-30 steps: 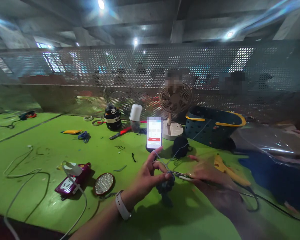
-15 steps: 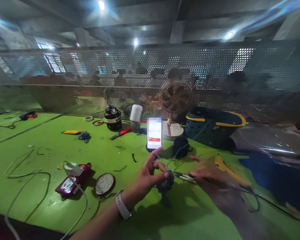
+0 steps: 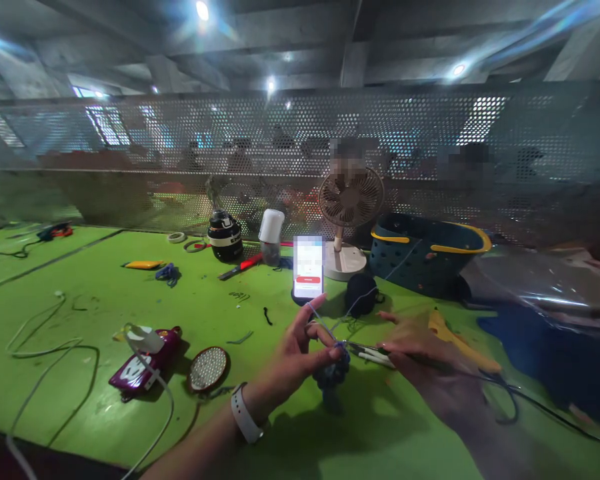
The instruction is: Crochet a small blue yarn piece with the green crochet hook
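Observation:
Pinched between thumb and fingers of my left hand [image 3: 303, 350] is a small blue-grey crochet piece [image 3: 333, 373]. A strand of yarn [image 3: 353, 308] loops over my raised left index finger and runs back toward the basket. My right hand [image 3: 425, 363] is closed around a thin crochet hook [image 3: 363, 348], whose tip meets the top of the piece. Beyond my hands lies a dark ball of yarn [image 3: 361, 295]. A lit phone [image 3: 309, 270] stands upright just past my left fingertips.
A fan [image 3: 347, 260] and a dark basket with yellow handles [image 3: 425, 263] stand at the back. Scissors with yellow handles [image 3: 463, 347] lie right. To the left are a purple tissue pack [image 3: 143, 367], a round studded disc [image 3: 209, 369], a cable [image 3: 83, 340] and a red-handled knife [image 3: 245, 265].
Both hands stay in nearly the same place. The crochet piece has shifted and turned slightly in my left fingers, with the hook still at its top edge.

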A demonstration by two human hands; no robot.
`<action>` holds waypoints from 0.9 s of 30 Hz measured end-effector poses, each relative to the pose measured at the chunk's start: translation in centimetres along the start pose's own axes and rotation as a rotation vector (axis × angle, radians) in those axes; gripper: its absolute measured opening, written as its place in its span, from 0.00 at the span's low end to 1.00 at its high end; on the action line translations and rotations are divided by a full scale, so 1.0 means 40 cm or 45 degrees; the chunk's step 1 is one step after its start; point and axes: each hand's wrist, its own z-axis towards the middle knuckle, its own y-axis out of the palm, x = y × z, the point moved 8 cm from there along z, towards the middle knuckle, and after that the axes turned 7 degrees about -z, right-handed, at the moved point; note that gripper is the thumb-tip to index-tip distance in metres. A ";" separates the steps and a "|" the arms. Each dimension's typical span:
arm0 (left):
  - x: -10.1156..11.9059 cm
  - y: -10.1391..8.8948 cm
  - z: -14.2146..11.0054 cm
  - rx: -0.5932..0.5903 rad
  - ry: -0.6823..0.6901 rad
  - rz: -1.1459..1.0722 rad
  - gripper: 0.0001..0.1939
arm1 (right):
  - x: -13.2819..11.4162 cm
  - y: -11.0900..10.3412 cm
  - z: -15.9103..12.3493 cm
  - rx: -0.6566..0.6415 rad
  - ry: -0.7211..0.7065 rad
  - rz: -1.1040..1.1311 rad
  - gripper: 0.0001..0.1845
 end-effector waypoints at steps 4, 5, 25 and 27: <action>-0.002 -0.002 0.001 -0.003 0.002 0.013 0.47 | 0.001 0.001 -0.003 -0.008 -0.010 0.006 0.12; -0.002 -0.002 0.001 0.001 0.002 0.014 0.47 | -0.002 0.002 -0.003 -0.012 -0.018 0.007 0.11; -0.003 -0.002 -0.003 0.015 -0.004 0.021 0.49 | -0.016 0.003 0.009 -0.007 0.051 -0.095 0.07; -0.004 -0.003 -0.003 0.016 -0.004 0.018 0.50 | -0.018 0.002 0.011 0.005 0.039 -0.087 0.06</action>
